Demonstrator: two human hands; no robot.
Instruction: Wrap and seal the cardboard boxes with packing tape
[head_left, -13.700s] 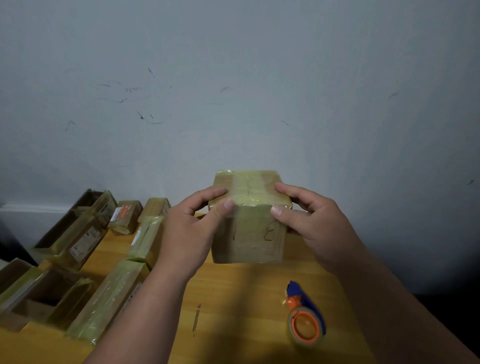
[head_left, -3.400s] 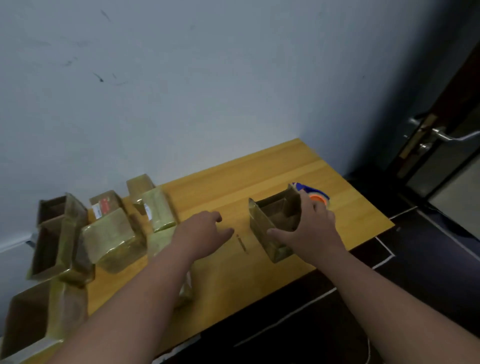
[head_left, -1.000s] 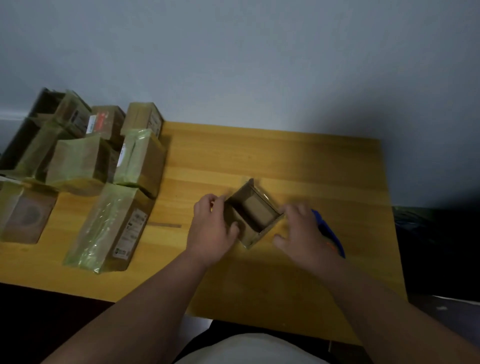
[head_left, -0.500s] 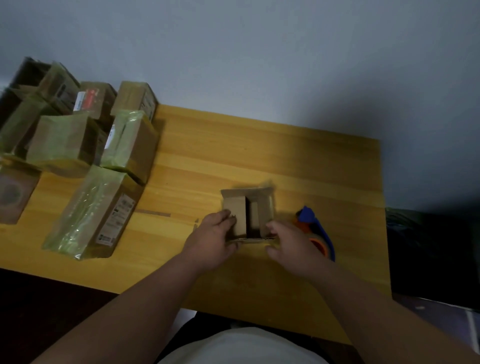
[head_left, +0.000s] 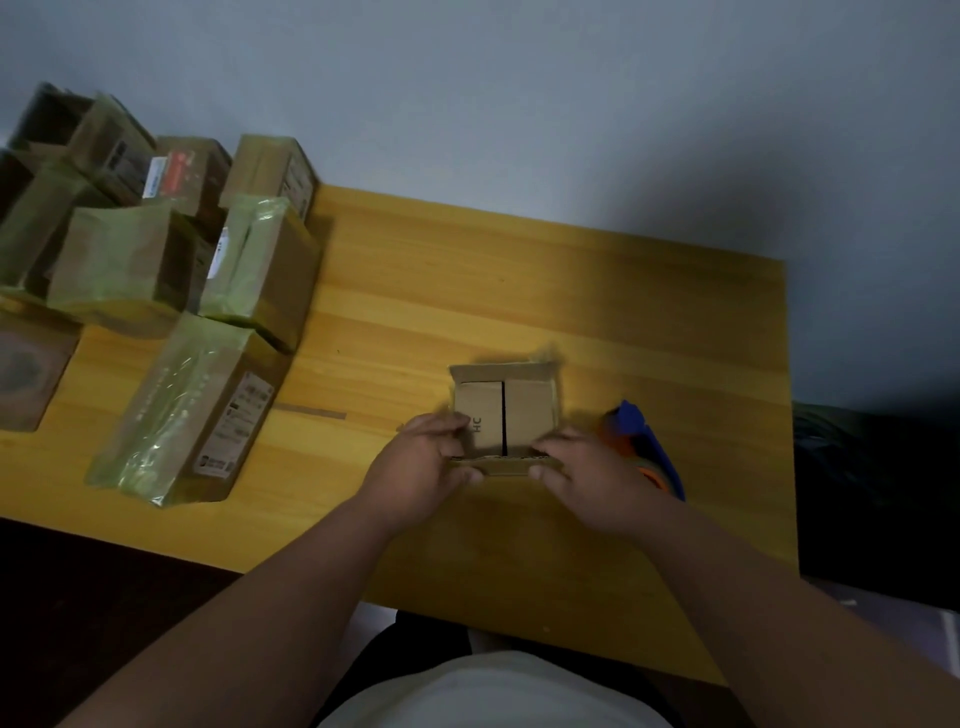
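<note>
A small open cardboard box (head_left: 511, 410) stands on the wooden table (head_left: 519, 291) right of centre, its inner flaps folded down with a dark seam between them. My left hand (head_left: 421, 470) grips the box's near left corner, thumb on the near flap. My right hand (head_left: 592, 475) grips the near right corner the same way. A blue and orange tape dispenser (head_left: 647, 452) lies just right of the box, partly hidden behind my right hand.
Several boxes wrapped in greenish tape are piled at the table's left (head_left: 171, 249), one long box (head_left: 192, 410) nearest me. A strip of tape (head_left: 311, 413) is stuck to the tabletop left of the box. A grey wall rises behind.
The box has been turned square to me, with its inner flaps folded flat. Both hands have shifted to its near corners and hold the near flap.
</note>
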